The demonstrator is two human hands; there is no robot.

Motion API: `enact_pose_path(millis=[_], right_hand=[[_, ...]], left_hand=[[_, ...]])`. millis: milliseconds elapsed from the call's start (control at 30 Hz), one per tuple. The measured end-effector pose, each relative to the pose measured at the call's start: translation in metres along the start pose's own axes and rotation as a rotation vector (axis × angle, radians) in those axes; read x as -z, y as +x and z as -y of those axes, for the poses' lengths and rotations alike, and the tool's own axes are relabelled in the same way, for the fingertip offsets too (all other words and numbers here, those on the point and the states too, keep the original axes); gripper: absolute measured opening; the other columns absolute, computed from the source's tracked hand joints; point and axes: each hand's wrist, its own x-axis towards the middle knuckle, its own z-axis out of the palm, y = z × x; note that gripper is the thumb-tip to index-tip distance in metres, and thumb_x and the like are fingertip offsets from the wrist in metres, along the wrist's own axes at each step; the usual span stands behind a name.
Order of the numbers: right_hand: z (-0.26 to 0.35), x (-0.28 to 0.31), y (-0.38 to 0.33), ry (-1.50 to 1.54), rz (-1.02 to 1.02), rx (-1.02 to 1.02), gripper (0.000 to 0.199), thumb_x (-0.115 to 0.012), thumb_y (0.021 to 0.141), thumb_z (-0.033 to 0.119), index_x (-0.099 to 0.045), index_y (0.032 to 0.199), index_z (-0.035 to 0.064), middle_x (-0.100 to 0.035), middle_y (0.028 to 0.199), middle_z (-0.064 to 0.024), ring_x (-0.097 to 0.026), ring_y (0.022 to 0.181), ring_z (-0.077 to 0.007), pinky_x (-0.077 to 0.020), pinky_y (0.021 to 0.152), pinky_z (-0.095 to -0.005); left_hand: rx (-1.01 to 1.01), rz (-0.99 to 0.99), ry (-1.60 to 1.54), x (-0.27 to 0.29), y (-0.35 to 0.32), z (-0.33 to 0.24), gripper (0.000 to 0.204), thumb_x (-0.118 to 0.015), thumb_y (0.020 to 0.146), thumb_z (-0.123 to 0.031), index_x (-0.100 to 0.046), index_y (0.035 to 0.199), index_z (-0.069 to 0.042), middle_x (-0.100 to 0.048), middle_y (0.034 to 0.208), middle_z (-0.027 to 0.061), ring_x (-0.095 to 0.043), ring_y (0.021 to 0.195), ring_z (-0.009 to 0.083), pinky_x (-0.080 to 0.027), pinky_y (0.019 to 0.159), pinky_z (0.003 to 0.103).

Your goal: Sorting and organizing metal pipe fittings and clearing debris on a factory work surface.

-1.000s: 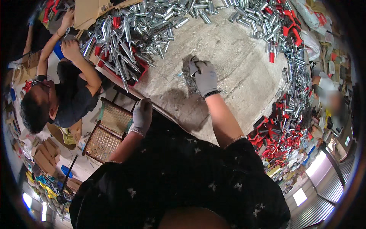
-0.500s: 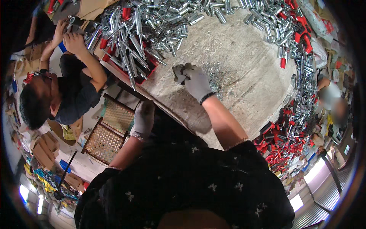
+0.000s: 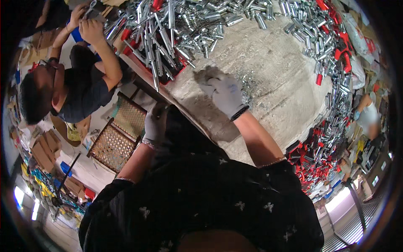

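My right hand (image 3: 226, 93), in a pale work glove with a dark cuff, is over the worn, pale table cover (image 3: 273, 63). Its fingers are bent around a crumpled grey piece (image 3: 205, 75) that looks like a rag, low over the cover. Small metallic bits (image 3: 249, 86) lie scattered beside that hand. My left hand (image 3: 155, 124), also gloved, is by the table's left edge with its fingers curled in. What it holds, if anything, I cannot make out.
A red bin (image 3: 180, 73) full of long metal sockets and rods stands at the table's left. Heaped sockets (image 3: 260, 19) line the far and right sides, with red-handled pieces (image 3: 310, 164) at right. A co-worker (image 3: 75, 88) handles a metal part at left. A woven chair (image 3: 113, 145) stands beside me.
The whole view has shifted a little. My right hand has moved slightly right and down, and the grey piece is still at its fingers. My left hand remains by the table edge.
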Motion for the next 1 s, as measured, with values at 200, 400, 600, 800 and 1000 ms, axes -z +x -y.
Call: enact_pose_path(millis=[200, 400, 600, 800, 1000], right_hand=[[0.002, -0.070, 0.012, -0.297, 0.323, 0.094, 0.019, -0.060, 0.085, 0.020, -0.069, 0.101, 0.0176, -0.063, 0.110, -0.0043, -0.058, 0.101, -0.0282, -0.0461, 0.086, -0.0431], [-0.009, -0.033, -0.044, -0.215, 0.569, 0.212, 0.016, -0.060, 0.082, 0.019, -0.073, 0.092, 0.0159, -0.068, 0.101, -0.0060, -0.060, 0.107, -0.0266, -0.0475, 0.091, -0.0411], [0.001, 0.058, -0.084, 0.054, 0.258, -0.028, 0.024, -0.067, 0.071, 0.007, -0.071, 0.095, 0.0074, -0.064, 0.103, -0.0102, -0.060, 0.102, -0.0304, -0.0471, 0.092, -0.0405], [0.001, 0.045, -0.127, 0.229, 0.275, -0.359, 0.027, -0.057, 0.075, -0.008, -0.068, 0.099, -0.0016, -0.061, 0.107, -0.0132, -0.060, 0.100, -0.0284, -0.0481, 0.090, -0.0345], [0.001, 0.009, -0.133, 0.209, 0.325, -0.359, 0.021, -0.054, 0.079, -0.010, -0.067, 0.094, -0.0039, -0.062, 0.101, -0.0125, -0.061, 0.089, -0.0245, -0.0492, 0.085, -0.0317]], left_hand=[[0.098, 0.020, -0.046, -0.007, 0.002, 0.002, 0.020, -0.062, 0.094, -0.010, -0.067, 0.110, 0.001, -0.068, 0.096, 0.0092, -0.064, 0.089, 0.0166, -0.051, 0.080, 0.030], [0.187, 0.008, 0.022, 0.003, -0.026, 0.050, 0.019, -0.062, 0.091, -0.011, -0.068, 0.105, -0.001, -0.069, 0.095, 0.0165, -0.067, 0.087, 0.0278, -0.052, 0.079, 0.036], [0.286, -0.085, 0.029, 0.010, -0.098, 0.121, 0.020, -0.064, 0.087, -0.014, -0.070, 0.101, -0.002, -0.070, 0.094, 0.0191, -0.067, 0.091, 0.0365, -0.053, 0.081, 0.042], [0.461, -0.123, 0.036, -0.007, -0.177, 0.149, 0.022, -0.065, 0.089, -0.013, -0.069, 0.106, 0.000, -0.072, 0.101, 0.0183, -0.069, 0.099, 0.0284, -0.053, 0.086, 0.037], [0.570, -0.205, -0.168, -0.020, -0.218, 0.151, 0.023, -0.065, 0.090, -0.010, -0.067, 0.109, 0.003, -0.072, 0.103, 0.0190, -0.069, 0.101, 0.0271, -0.053, 0.088, 0.036]])
